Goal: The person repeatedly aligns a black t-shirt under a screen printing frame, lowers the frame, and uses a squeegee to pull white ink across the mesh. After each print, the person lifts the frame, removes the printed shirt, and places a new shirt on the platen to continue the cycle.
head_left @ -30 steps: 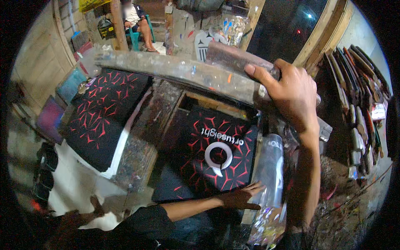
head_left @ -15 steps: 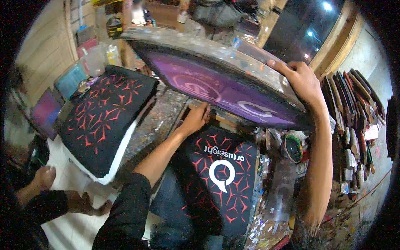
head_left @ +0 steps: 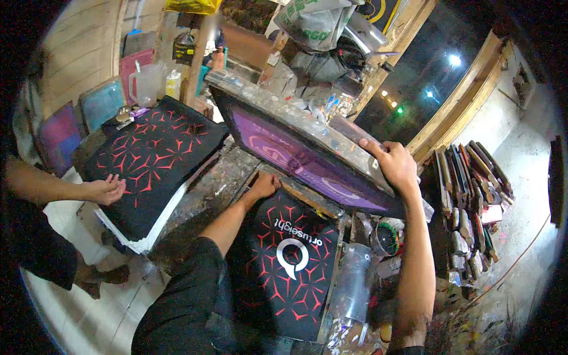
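A screen printing frame point(head_left: 284, 112) with purple mesh stands tilted up, its lower edge along the far side of the print board. My right hand point(head_left: 395, 165) is closed around the frame's raised right end. Below it lies a black fabric panel point(head_left: 260, 278) with a red branching pattern and white lettering and a round white emblem. At the panel's far left corner is my left hand point(head_left: 264, 184), fingers curled closed; what they grip is hidden. A pale translucent bar point(head_left: 349, 131) rests against the frame near my right thumb.
To the left, another patterned black panel point(head_left: 148, 177) lies on a white-edged stack, with a co-worker's hand point(head_left: 108, 190) at its edge. A green-rimmed tub point(head_left: 386, 238) and a clear cylindrical container point(head_left: 353, 281) are at right. Several squeegees point(head_left: 473, 201) stand by the wall.
The view has shifted, so the frame and print board sit further left. The co-worker's hand has come up to the left stack. My hands keep their places on the frame and at the panel's corner.
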`<state>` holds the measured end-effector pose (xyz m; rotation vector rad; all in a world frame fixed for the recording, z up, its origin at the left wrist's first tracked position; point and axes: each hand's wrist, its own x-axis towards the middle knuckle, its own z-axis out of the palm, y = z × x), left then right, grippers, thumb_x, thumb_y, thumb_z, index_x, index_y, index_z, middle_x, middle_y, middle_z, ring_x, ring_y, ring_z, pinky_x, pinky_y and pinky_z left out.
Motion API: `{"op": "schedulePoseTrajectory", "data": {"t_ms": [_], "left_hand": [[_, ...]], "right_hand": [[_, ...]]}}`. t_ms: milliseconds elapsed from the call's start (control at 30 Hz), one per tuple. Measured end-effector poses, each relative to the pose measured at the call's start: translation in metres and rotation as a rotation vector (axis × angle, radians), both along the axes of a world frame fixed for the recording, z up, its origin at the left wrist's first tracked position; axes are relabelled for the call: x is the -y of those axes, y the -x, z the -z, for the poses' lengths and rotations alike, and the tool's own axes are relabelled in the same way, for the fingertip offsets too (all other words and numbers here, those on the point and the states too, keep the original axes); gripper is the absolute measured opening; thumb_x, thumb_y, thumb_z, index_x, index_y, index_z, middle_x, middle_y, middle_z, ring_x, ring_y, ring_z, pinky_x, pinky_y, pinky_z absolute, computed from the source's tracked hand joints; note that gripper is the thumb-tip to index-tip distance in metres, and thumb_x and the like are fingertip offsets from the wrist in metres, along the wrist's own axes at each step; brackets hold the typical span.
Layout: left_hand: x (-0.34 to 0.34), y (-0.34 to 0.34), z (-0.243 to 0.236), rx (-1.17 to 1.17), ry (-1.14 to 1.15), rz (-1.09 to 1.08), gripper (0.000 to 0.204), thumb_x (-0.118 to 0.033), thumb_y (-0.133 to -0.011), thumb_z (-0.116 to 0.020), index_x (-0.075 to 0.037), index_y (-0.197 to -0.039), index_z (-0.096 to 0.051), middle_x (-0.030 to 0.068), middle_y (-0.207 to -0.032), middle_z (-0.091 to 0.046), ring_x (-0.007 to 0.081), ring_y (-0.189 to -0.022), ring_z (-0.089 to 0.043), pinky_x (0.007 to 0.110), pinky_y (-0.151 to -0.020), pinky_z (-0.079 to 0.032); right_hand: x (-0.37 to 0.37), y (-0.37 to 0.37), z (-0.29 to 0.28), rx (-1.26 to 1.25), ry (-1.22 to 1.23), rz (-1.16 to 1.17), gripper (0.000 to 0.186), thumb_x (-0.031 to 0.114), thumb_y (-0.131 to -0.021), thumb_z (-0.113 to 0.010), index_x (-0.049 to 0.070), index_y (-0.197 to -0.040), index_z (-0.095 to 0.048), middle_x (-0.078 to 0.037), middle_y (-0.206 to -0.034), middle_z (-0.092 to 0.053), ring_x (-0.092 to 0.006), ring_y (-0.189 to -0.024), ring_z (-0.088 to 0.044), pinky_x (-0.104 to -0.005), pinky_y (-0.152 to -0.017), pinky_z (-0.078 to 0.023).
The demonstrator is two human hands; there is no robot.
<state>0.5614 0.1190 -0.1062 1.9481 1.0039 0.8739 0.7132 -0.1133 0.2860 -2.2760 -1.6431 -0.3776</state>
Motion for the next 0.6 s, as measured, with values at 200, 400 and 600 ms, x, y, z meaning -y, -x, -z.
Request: {"op": "schedulePoseTrajectory", "data": {"t_ms": [200, 400, 600], "left_hand": [[0.026, 0.145, -0.053, 0.261, -0.389, -0.484, 0.02, -0.018, -0.095, -0.068, 0.001, -0.096, -0.07, 0.0183, -0.094, -0.073, 0.0262, -0.088, -0.069, 0.04, -0.08, -0.053], [0.006, 0.493, -0.189, -0.38, -0.449, -0.919, 0.034, -0.028, -0.093, -0.068, 0.003, -0.109, -0.066, 0.0249, -0.096, -0.07, 0.0401, -0.098, -0.07, 0.049, -0.084, -0.053], [0.054, 0.366, -0.205, -0.536, -0.968, -0.898, 0.035, -0.019, -0.097, -0.062, 0.0, -0.126, -0.062, 0.0256, -0.123, -0.064, 0.0453, -0.109, -0.064, 0.054, -0.093, -0.053]], "right_hand": [[-0.018, -0.012, -0.009, 0.006, 0.02, -0.022, 0.086, 0.085, -0.081, -0.055, 0.006, -0.103, -0.08, -0.029, -0.106, -0.074, -0.0438, -0.107, -0.07, -0.0523, -0.096, -0.053], [-0.048, -0.042, -0.019, 0.004, 0.025, -0.049, 0.097, 0.085, -0.078, -0.056, -0.005, -0.107, -0.075, -0.033, -0.114, -0.07, -0.0451, -0.113, -0.068, -0.0521, -0.1, -0.051], [-0.052, -0.046, -0.015, 0.027, -0.086, -0.075, 0.089, 0.084, -0.079, -0.057, -0.001, -0.095, -0.079, -0.03, -0.101, -0.074, -0.0417, -0.104, -0.072, -0.048, -0.095, -0.053]]}}
